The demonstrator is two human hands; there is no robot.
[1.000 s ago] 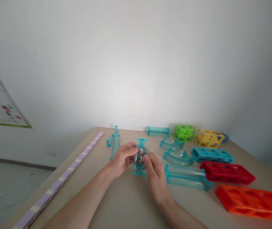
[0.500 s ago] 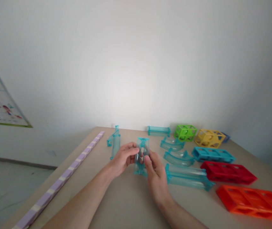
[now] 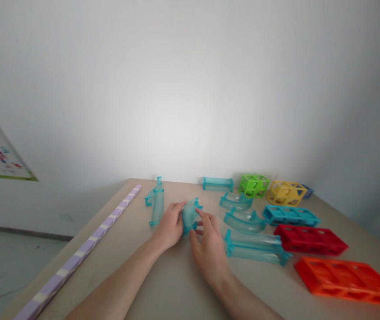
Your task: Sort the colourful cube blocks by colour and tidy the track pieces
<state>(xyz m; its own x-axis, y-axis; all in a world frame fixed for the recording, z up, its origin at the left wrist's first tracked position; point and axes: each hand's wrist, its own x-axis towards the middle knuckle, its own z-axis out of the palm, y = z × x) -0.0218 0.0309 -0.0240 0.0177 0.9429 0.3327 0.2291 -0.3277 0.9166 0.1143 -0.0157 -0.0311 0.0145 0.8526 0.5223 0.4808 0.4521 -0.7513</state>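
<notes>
My left hand [image 3: 171,226] is wrapped around the left side of a clear teal track piece [image 3: 189,217], low over the middle of the table. The piece's curved, trough-like back is turned up, and its left edge is hidden by my fingers. On its right side my right hand [image 3: 210,242] has the forefinger at the upper end and the thumb near the lower end. Right of that hand lie straight clear teal track pieces [image 3: 256,246], side by side. Two curved track pieces [image 3: 245,221] rest just behind them.
Left, more teal track pieces [image 3: 157,206] lie near a long purple-and-white strip [image 3: 93,240]. Another straight piece [image 3: 218,183] is by the wall. Along the right stand green [image 3: 254,186], yellow [image 3: 286,193], blue [image 3: 290,215], red [image 3: 310,240] and orange [image 3: 346,280] frame blocks.
The teal track piece has turned from upright, with its long face toward me, to tilted with its curved back up. Both hands shifted with it, and the right hand's fingers spread. The view swung slightly right.
</notes>
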